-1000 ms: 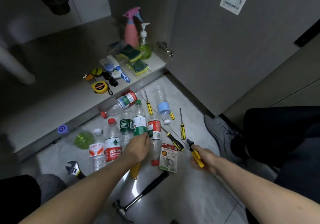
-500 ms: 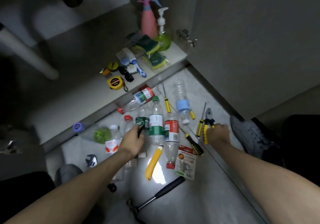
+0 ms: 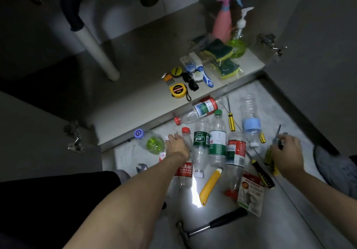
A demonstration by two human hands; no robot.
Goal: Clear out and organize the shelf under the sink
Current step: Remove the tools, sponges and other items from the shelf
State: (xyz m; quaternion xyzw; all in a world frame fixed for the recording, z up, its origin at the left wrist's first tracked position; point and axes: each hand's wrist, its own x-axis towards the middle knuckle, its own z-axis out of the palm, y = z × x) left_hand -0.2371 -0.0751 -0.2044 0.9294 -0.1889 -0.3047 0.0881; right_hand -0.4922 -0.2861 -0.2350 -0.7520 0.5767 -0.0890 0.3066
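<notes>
On shelf: two sponges, two bottles.

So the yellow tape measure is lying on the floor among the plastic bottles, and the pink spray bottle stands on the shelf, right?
Not quite. The head view shows the yellow tape measure on the shelf, not the floor. The pink spray bottle stands on the shelf too.

Overhead at upper left, a dark curved hose joined to a white drain pipe slanting down. Metal hinges at the right and left cabinet edges. Grey open door on the right. Pale tiled floor with a bright glare. Grey shoe at far right.
</notes>
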